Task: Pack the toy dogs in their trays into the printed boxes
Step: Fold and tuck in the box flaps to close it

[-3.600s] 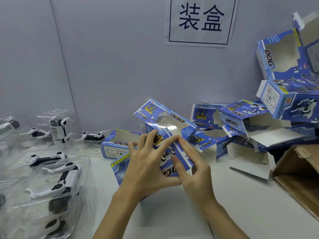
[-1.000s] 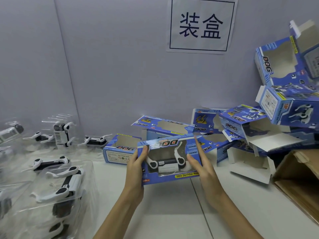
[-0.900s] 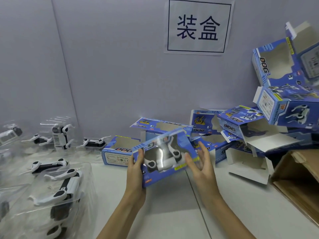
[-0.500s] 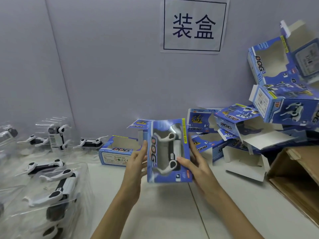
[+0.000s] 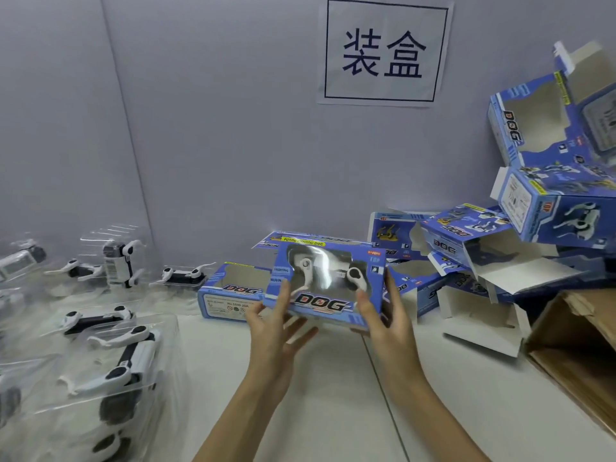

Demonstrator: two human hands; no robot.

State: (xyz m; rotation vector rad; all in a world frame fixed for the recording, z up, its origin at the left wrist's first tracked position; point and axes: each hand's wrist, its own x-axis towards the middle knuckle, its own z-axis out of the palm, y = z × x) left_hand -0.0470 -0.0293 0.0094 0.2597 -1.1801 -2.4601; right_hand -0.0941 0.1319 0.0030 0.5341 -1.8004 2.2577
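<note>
Both hands hold one blue printed cardboard box with a clear window (image 5: 325,285) above the white bench (image 5: 333,395), window side toward the camera. A white and black toy dog (image 5: 328,273) shows behind the window, so this box looks packed. The left hand (image 5: 276,323) supports the box's lower left corner with fingers spread and mostly straight, thumb on the front face. The right hand (image 5: 383,315) clasps the right end, thumb on the front and fingers behind.

Much appears left to do. On the left lies a heap of clear plastic trays (image 5: 100,361), each with a toy dog; about seven dogs can be made out, though the pile is glary and the count is uncertain. Behind and to the right lies a jumble of empty blue boxes (image 5: 466,248), some with flaps open; roughly eight or nine are visible, partly overlapping. One empty windowed box (image 5: 230,295) sits just behind the left hand. A brown corrugated carton (image 5: 573,348) stands open at the right edge, probably for finished boxes. A paper sign (image 5: 385,51) hangs on the wall.
</note>
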